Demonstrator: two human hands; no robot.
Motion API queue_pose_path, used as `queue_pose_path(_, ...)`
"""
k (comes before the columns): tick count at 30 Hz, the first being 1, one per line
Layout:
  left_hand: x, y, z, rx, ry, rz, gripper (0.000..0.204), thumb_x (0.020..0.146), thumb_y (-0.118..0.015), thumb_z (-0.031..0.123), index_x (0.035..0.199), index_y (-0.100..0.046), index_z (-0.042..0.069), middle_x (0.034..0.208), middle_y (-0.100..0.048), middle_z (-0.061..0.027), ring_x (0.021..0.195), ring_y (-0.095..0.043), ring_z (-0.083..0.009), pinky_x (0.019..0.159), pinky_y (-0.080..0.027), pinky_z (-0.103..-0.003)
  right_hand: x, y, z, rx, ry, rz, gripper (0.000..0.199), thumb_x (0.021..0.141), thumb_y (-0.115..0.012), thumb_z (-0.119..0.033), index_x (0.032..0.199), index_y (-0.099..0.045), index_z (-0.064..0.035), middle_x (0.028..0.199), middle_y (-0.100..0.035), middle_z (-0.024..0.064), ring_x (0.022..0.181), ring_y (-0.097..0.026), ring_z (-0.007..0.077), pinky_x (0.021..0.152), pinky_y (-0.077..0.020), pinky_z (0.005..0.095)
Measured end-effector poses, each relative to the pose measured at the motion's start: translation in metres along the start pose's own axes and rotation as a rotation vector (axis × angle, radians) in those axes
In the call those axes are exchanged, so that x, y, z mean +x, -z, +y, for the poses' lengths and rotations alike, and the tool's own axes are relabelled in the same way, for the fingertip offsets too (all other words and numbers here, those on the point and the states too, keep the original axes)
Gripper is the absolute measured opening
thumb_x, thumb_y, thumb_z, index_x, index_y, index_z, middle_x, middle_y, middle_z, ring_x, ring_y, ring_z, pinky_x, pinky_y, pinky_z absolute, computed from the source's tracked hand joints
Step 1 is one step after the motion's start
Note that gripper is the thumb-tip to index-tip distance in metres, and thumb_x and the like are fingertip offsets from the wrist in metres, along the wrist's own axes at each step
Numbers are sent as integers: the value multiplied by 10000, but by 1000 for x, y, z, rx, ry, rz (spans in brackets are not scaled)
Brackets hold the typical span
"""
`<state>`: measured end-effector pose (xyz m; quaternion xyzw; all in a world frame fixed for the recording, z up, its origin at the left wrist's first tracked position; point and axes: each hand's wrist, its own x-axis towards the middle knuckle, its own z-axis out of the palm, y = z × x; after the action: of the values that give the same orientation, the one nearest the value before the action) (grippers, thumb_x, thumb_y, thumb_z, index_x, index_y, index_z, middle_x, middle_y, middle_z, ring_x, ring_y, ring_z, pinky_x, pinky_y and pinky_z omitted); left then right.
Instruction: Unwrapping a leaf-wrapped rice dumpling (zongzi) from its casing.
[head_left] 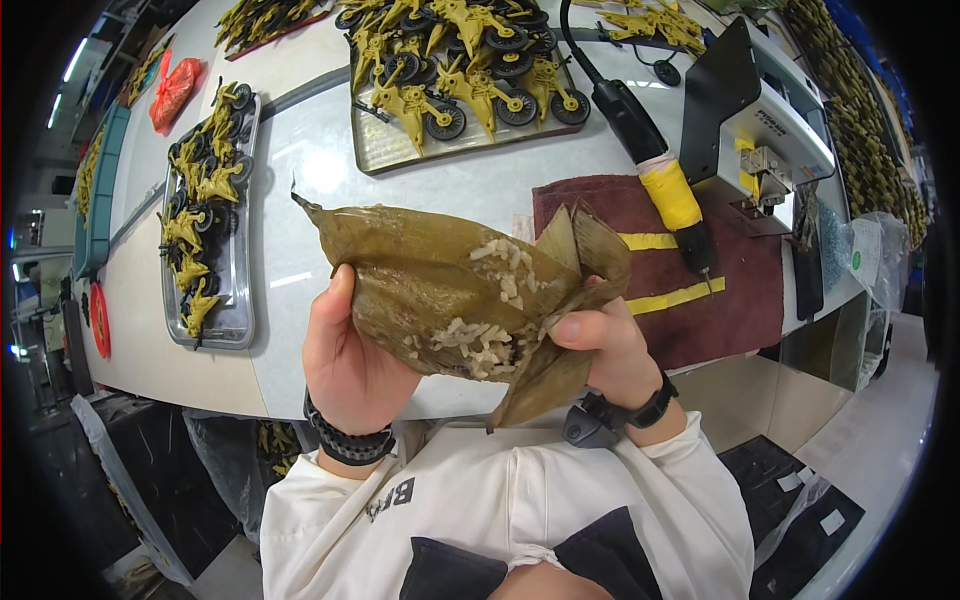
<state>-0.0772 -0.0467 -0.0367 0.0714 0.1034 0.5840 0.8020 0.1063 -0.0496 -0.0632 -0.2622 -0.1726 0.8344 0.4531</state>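
An opened-out leaf wrapper [420, 265], brownish green and glistening, is stretched between my two hands above the table's near edge. Sticky rice grains [478, 345] cling to its surface in two patches, towards the right side. My left hand [345, 350] grips the wrapper's lower left edge, thumb up along the leaf. My right hand [612, 350] pinches the folded, bunched leaf end at the right, its thumb pressed over the leaf. Most of the fingers of both hands are hidden behind or under the wrapper.
Beyond the wrapper stands a tray [385, 153] heaped with yellow-and-black wheeled parts; a clear tray [240, 325] of similar parts lies left. A power screwdriver [668, 195] hangs over a maroon cloth [740, 325], beside a grey machine [790, 140]. A red bag [175, 95] sits far left.
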Motion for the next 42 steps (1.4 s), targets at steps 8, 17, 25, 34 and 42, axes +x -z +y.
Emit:
queue_pose_path(8,1,4,2,-69,9,-26,341,885,-295,209,1099,-448,-8,1142,-471,-152,1074,-436,-269,919,-315,-434,-7,0,-1,-5,22,63,443,639,-575,-26,1059,-438,4,971,-536,79,895,-507,145,790,-397,274)
queue_pose_path(17,-3,12,4,-128,-12,-30,368,891,-276,221,1156,-387,-8,1195,-417,-166,1126,-385,-274,949,-287,-450,-16,6,1,44,-52,70,489,637,-552,-30,1106,-418,8,1000,-528,78,911,-505,153,792,-395,274)
queue_pose_path(25,-3,1,-1,329,-75,116,348,888,-311,229,1139,-380,-2,1129,-474,-125,1034,-474,-221,869,-383,-354,-21,9,-1,98,-25,73,509,643,-517,-46,1132,-390,13,1036,-510,101,928,-506,183,806,-404,298)
queue_pose_path(34,-11,-5,-3,453,-88,74,348,878,-319,204,1144,-359,-16,1121,-467,-129,1013,-483,-220,840,-397,-358,-30,16,-6,125,50,39,583,579,-513,-66,1133,-375,46,1042,-506,138,924,-514,216,825,-409,323)
queue_pose_path(42,-22,-16,-9,421,-135,51,452,833,-417,222,1173,-304,-54,1158,-419,-164,1034,-462,-261,860,-387,-371,-23,57,9,423,-14,-322,613,567,-536,-63,1145,-380,74,1108,-476,189,974,-503,292,909,-342,388)
